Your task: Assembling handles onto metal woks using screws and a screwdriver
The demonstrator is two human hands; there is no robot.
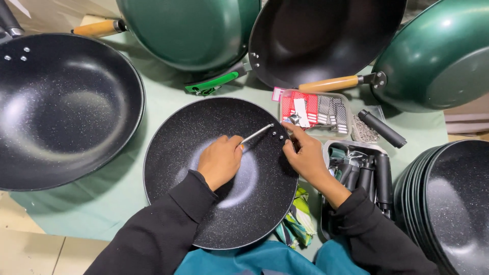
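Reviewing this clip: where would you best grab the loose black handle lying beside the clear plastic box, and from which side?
Grip the loose black handle around its middle, coming from above. It lies flat and diagonal on the green cloth, its midsection clear of the clear plastic box.

A table under a pale green cloth [117, 198] carries black pans [61, 107], green woks [438, 56] and a handle tray [356, 175].

Inside the speckled black wok [219, 203], the left hand [219, 160] grips a screwdriver [256, 134] aimed at its rim rivets, while the right hand [305, 155] pinches that rim.
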